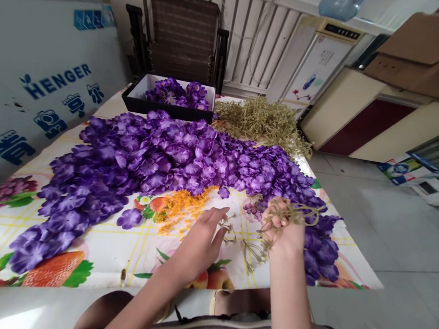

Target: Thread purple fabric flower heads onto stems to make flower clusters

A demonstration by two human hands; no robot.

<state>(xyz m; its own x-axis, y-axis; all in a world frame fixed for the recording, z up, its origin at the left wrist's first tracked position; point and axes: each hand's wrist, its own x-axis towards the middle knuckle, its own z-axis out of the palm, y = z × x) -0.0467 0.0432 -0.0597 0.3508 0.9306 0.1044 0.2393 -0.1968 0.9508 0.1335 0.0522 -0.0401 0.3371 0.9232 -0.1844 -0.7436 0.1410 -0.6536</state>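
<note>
Thin greenish stems stick out of my right hand, whose fingers are curled round them, palm up. More stems hang below it over the tablecloth. My left hand is over the cloth with its fingers stretched out and apart, beside a few thin stems near the fingertips. Small orange flower pieces lie just beyond my left hand. Behind both hands spreads a large curved heap of purple petals, and a loose purple petal lies to the left.
A black box with purple flowers stands at the table's far side, near a heap of green stems. Beyond is a folding chair. A large HENGER carton stands left; a cardboard box sits on a cabinet at right.
</note>
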